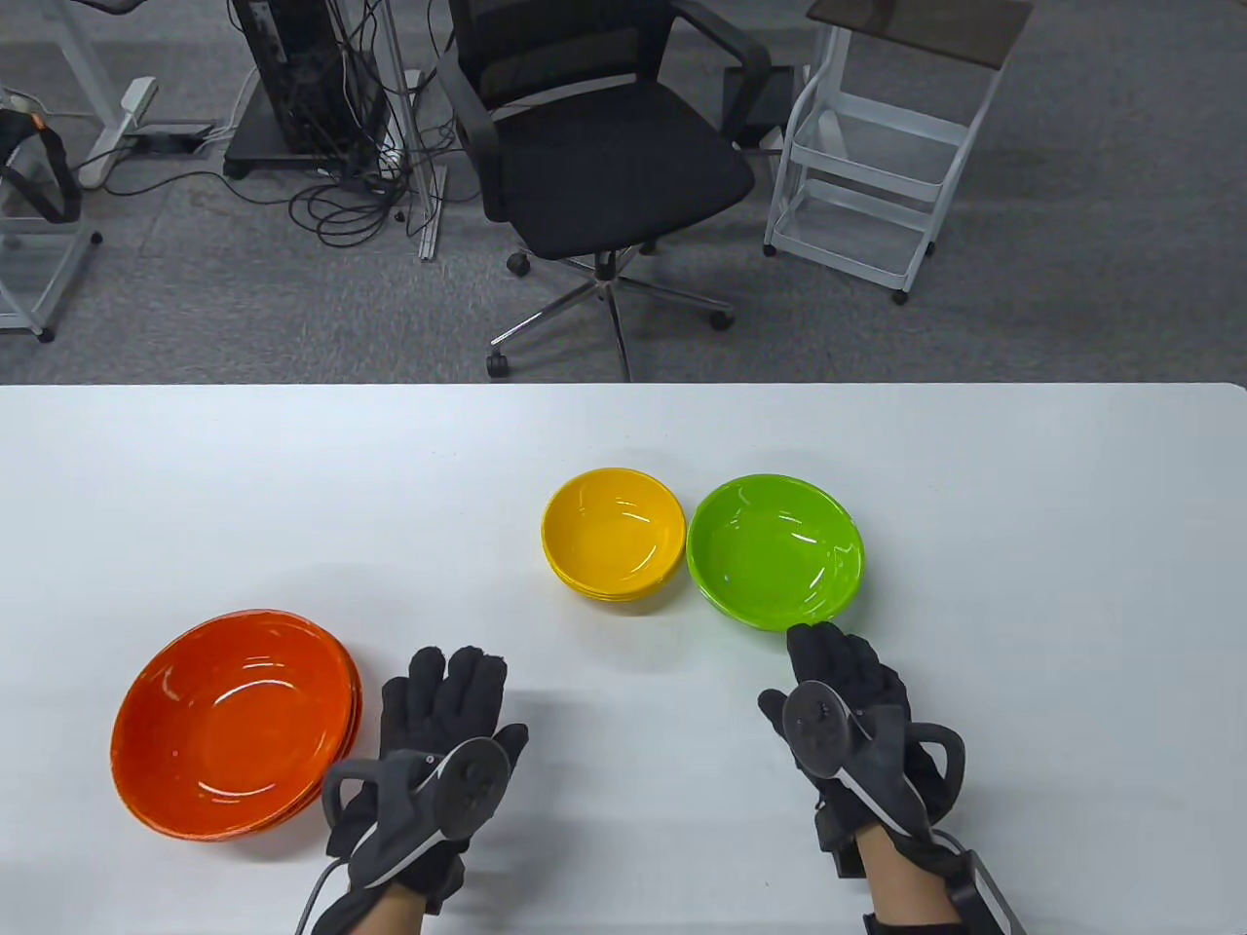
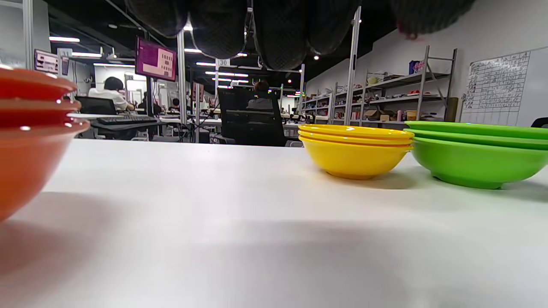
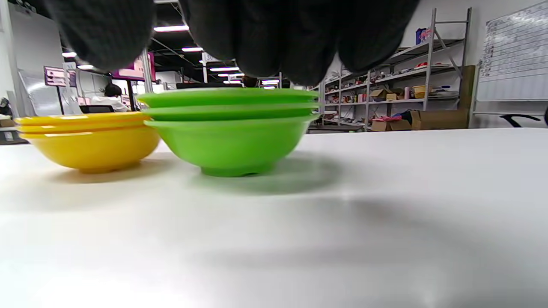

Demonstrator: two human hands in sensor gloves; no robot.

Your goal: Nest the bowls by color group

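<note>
three nested stacks sit on the white surface: the orange bowls at about 8 o'clock from the surface's middle, the yellow bowls near the centre, and the green bowls just beside them at their 3 o'clock, rims close to touching though contact cannot be made out. the left wrist view shows three rims in each stack, orange at its left edge, yellow and green to the right. the left hand lies palm down with its fingers stretched flat and together, holding nothing, at the 3 o'clock side of the orange stack, close to it. the right hand lies at 6 o'clock of the green stack, fingers extended and slack, fingertips at the near rim; whether they touch it cannot be told, and it grips nothing. beyond the far edge, at 12 o'clock, stand a black office chair and a white step rack.
</note>
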